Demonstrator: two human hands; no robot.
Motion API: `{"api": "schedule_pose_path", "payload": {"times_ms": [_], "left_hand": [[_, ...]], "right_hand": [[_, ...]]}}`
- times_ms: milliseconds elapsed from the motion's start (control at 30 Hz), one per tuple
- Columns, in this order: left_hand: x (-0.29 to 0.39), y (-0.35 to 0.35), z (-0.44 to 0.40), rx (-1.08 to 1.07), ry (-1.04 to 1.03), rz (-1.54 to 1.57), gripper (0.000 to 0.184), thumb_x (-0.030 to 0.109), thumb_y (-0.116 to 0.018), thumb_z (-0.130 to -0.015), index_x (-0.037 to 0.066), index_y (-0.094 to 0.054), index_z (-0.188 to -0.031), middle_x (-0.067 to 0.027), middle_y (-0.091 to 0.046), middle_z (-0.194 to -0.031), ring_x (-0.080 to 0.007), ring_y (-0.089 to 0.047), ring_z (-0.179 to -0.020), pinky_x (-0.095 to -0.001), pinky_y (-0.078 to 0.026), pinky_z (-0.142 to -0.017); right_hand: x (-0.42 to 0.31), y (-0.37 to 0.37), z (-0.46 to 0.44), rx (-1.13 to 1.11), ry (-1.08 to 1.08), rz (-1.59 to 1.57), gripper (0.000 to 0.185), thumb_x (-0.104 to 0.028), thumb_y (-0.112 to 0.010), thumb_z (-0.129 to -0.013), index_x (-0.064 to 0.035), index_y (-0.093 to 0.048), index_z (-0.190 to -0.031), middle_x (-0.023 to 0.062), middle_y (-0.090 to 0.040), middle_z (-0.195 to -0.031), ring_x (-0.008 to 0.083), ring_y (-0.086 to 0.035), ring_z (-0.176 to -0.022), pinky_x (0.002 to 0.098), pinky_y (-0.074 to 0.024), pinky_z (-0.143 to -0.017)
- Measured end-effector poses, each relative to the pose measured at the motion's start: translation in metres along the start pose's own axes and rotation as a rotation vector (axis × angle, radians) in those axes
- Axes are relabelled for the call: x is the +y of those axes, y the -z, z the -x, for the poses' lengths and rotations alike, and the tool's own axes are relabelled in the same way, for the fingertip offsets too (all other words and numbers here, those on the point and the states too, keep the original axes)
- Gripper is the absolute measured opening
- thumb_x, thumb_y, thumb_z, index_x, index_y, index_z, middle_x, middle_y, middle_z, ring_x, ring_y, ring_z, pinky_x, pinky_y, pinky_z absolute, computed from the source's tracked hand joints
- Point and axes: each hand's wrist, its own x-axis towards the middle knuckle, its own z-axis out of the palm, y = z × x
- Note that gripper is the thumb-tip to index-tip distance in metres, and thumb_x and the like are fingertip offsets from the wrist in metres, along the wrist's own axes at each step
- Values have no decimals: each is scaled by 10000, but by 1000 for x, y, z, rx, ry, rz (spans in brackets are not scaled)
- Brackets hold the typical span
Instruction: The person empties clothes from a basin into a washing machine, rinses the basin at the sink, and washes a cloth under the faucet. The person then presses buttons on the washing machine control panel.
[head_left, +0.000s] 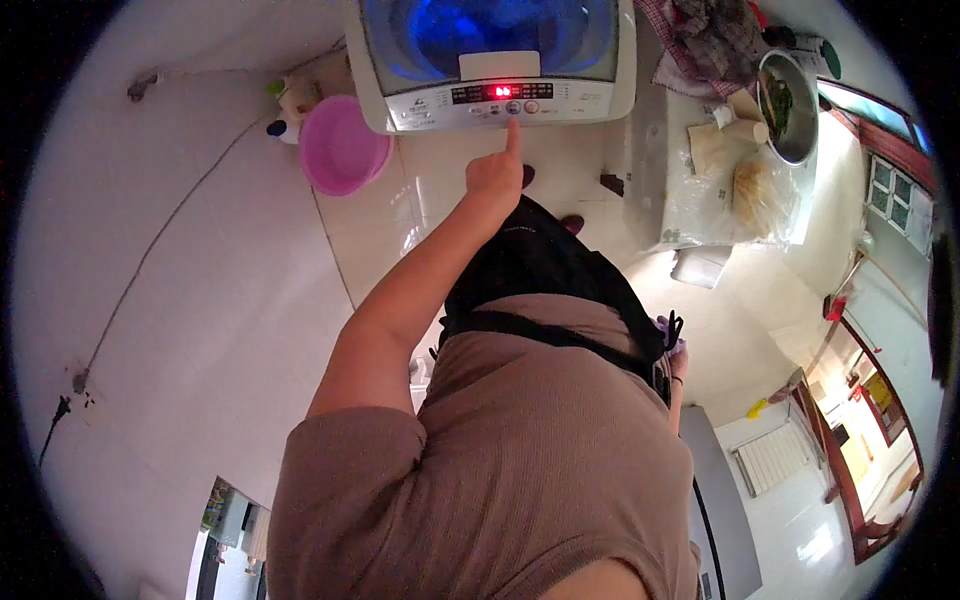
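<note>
My left hand (494, 178) reaches up to the washing machine's control panel (480, 103). Its index finger is stretched out, with the tip at or just below the round buttons, and the other fingers are curled with nothing in them. Red digits glow on the panel. Blue light fills the tub area of the washing machine (622, 60) behind it. At my right side, my right hand (679, 362) shows only in part beyond my body, closed around a small purple thing (662, 324) that I cannot make out clearly.
A pink basin (345, 147) stands left of the machine, beside some bottles (299, 98). On the right, a plastic-covered table (650, 180) carries cloths (712, 38), a metal bowl (800, 130) with greens and a plastic bag (762, 195). A cable (160, 235) runs along the left wall.
</note>
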Motion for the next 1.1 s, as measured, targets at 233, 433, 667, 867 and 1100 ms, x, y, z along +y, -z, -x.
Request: {"api": "schedule_pose_path", "payload": {"times_ms": [233, 433, 667, 867, 1100], "left_hand": [[-2, 1, -1, 27, -19, 20, 699, 130, -459, -737, 25, -95, -1324, -130, -612, -728, -260, -600, -640, -376, -455, -575], [-4, 7, -2, 4, -6, -23, 738, 120, -492, -718, 20, -81, -1323, -134, -613, -733, -253, -604, -645, -368, -462, -562], [-23, 10, -1, 59, 12, 16, 757, 114, -507, -724, 23, -56, -1325, -149, -609, -742, -274, -602, -673, -375, -464, -605], [-33, 20, -2, 11, 97, 17, 682, 111, -432, -769, 26, -46, -1325, -180, -603, -773, -303, -599, -699, -395, -454, -647], [-38, 22, -6, 42, 153, -24, 651, 108, -392, -789, 41, -31, -1327, -188, -598, -801, -308, -597, -722, -403, -452, -648]], "right_hand": [[5, 15, -7, -213, 26, 16, 377, -258, -332, -850, 14, -517, -1033, 160, -560, -997, 284, -548, -892, 408, -440, -809], [13, 37, -28, -152, -34, -56, 411, -289, -313, -839, 1, -518, -1045, 145, -556, -1019, 302, -539, -911, 414, -431, -824], [11, 20, -8, -148, -68, -106, 416, -294, -316, -836, 7, -520, -1038, 162, -556, -1015, 309, -538, -909, 421, -430, -829], [20, 13, -4, -180, -72, -129, 388, -278, -330, -833, 7, -531, -1005, 165, -569, -980, 308, -547, -883, 419, -442, -807], [36, 30, -14, -87, -105, -157, 335, -286, -377, -825, -34, -566, -940, 120, -596, -886, 260, -577, -768, 365, -490, -685]]}}
